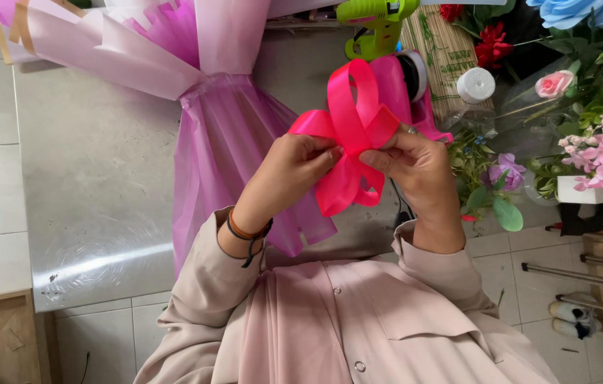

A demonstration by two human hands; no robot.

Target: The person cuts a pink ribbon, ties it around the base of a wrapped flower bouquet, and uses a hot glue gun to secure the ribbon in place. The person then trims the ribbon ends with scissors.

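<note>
A bright pink ribbon bow with several loops is pinched at its middle between both hands. My left hand grips the bow's left side, fingers closed on the ribbon. My right hand holds the right side with thumb and forefinger and wears a ring. The ribbon's spool stands just behind the bow. Under my left arm lies a bouquet wrapped in pink and purple paper on a grey table.
A green glue gun and a pack of wooden skewers lie at the table's back. A white cap, red, pink and blue artificial flowers crowd the right. Shoes and metal legs are on the tiled floor.
</note>
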